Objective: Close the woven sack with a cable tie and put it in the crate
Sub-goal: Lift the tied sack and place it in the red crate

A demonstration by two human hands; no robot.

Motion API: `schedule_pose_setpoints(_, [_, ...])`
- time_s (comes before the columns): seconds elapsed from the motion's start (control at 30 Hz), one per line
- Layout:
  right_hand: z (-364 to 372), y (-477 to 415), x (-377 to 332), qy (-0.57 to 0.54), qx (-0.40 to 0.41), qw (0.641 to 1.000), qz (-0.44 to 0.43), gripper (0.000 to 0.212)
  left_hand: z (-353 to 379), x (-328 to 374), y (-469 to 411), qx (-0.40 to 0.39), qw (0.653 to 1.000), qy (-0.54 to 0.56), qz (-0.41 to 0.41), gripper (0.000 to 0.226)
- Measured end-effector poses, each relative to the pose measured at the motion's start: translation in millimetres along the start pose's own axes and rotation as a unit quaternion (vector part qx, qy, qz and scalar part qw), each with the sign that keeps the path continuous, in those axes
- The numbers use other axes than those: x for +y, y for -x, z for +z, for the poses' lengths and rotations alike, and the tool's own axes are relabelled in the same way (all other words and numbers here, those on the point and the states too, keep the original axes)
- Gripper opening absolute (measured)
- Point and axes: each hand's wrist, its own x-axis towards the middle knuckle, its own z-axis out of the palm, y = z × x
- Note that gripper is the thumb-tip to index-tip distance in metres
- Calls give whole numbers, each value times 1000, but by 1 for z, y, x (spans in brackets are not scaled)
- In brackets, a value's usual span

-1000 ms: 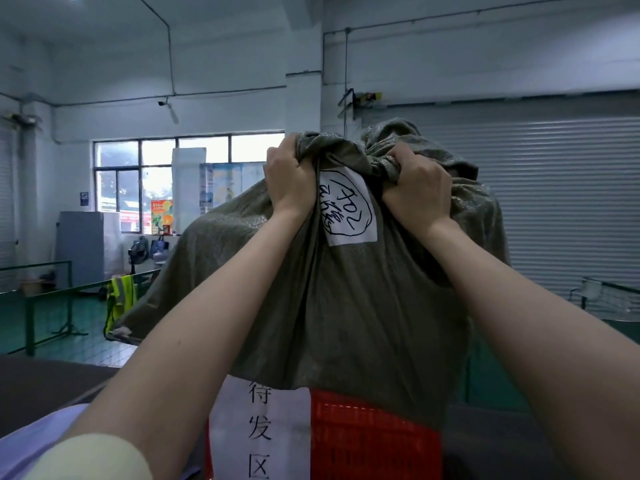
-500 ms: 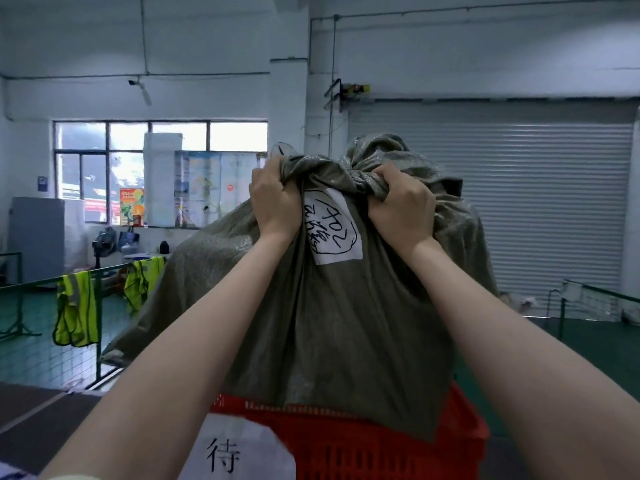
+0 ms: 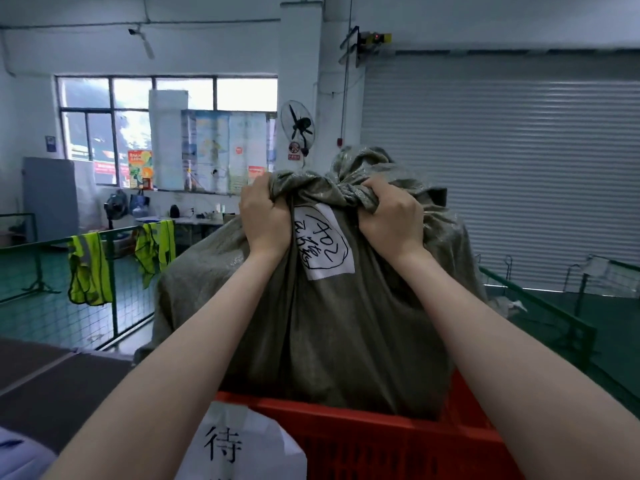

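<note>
The woven sack is a bulky, full bag of dull grey-green fabric with a slight sheen, creased and bunched at the top into a gathered neck that sticks up between the fists. A white label with black handwriting, ringed by a drawn loop, is stuck on its near face just below the neck. The cable tie cannot be made out. The sack's lower part sits within the rim of a red plastic crate, its bulk rising well above it. The left hand is clenched on the fabric left of the label; the right hand is clenched on the twisted neck to the right. A white paper sign with a black character hangs on the crate's near wall. Behind, yellow vests hang on a green fence.
</note>
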Motion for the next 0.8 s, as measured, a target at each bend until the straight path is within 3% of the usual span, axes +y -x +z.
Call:
schedule_pose_setpoints(0.3, [-10, 92, 26, 23, -110, 989, 99, 22, 27, -39, 72, -131, 989, -53, -38, 25])
schedule_pose_setpoints(0.4, [-12, 117, 33, 23, -233, 951, 203, 22, 28, -58, 93, -219, 972, -56, -61, 27])
schedule_pose_setpoints(0.47, [-11, 136, 41, -4, -376, 882, 284, 24, 20, -72, 102, -349, 930, -40, -111, 30])
schedule_pose_setpoints(0.57, [-12, 153, 43, -42, -500, 803, 321, 35, -3, -85, 105, -541, 812, -14, -220, 35])
schedule_pose_setpoints(0.73, [-19, 149, 27, -79, -535, 775, 327, 43, -19, -91, 106, -654, 704, -103, -258, 48])
schedule_pose_setpoints(0.8, [-27, 150, 22, -96, -551, 761, 329, 41, -25, -93, 111, -712, 630, -188, -246, 58])
